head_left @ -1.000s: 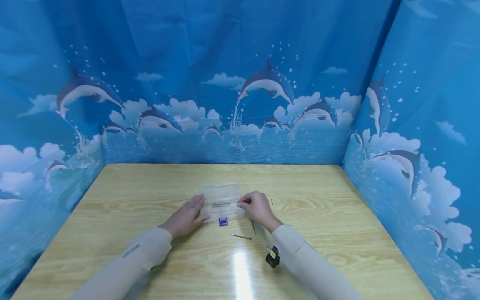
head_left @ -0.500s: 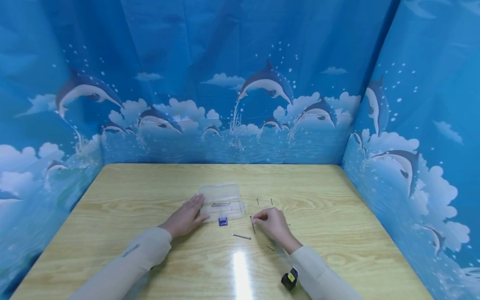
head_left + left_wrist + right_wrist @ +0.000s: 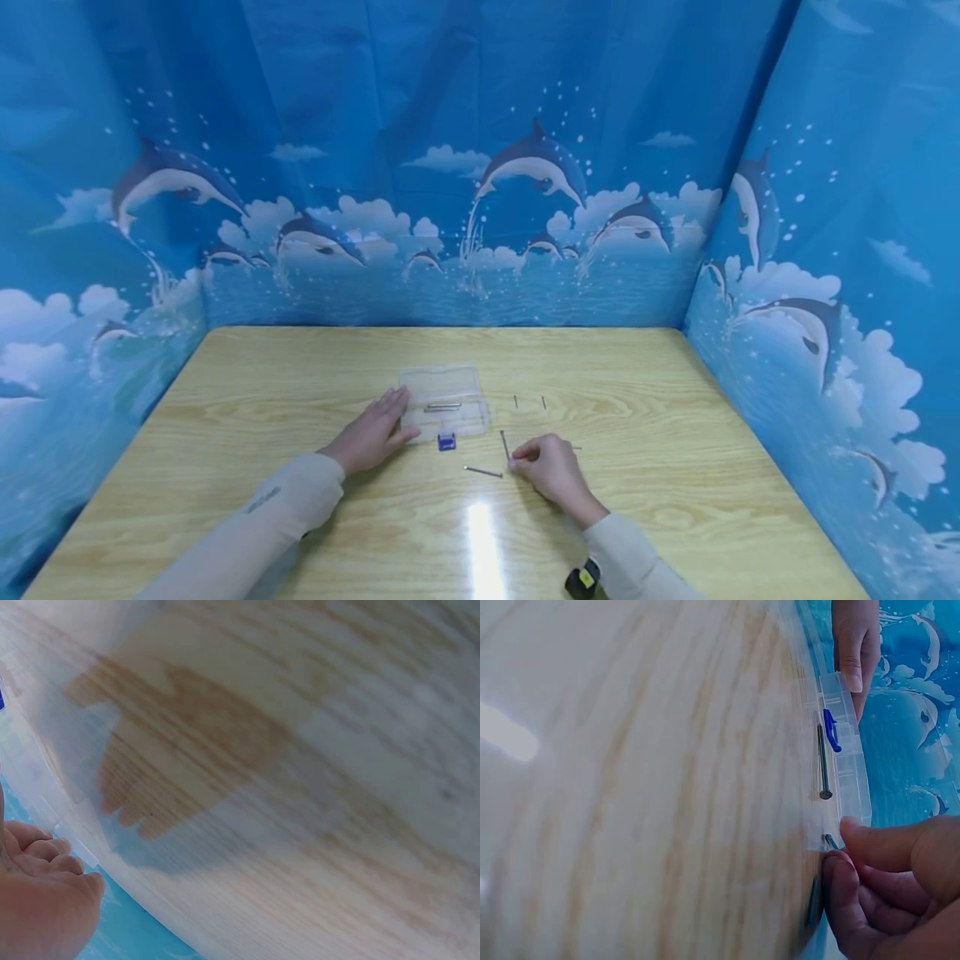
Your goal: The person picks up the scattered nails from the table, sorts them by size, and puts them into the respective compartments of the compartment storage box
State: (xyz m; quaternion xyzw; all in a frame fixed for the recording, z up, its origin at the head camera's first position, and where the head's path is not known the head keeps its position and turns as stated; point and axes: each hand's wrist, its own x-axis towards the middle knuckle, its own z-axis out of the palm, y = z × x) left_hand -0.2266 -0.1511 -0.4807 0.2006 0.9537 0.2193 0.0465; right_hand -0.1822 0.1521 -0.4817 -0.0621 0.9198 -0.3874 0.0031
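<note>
A wooden table [image 3: 300,517] was seen from above, enclosed on three sides by a blue curtain [image 3: 480,167] printed with dolphins and clouds. Two arms in pale sleeves were stretched onto the table from the near edge.

The left hand [image 3: 371,435] was laid flat, fingers straight and relaxed, with the fingertips touching the left edge of a small clear plastic box [image 3: 444,402] near the middle of the table. Nothing was grasped by it. Two thin metal nails could be seen lying inside the box, and a small blue latch [image 3: 446,442] was fixed at its near edge.

The right hand [image 3: 549,468] was placed to the right of the box and nearer the viewer, with its fingers curled. A slim nail [image 3: 505,444] was pinched at its near end between thumb and fingertips, its far end pointed away toward the box. In the right wrist view the same nail [image 3: 815,902] was seen held against the tabletop by the fingertips [image 3: 838,889].

Another nail [image 3: 483,473] was left loose on the table just left of the right hand. Two short pins [image 3: 529,402] were lying farther off, to the right of the box. A small black and yellow device [image 3: 582,579] was worn at the right wrist.
</note>
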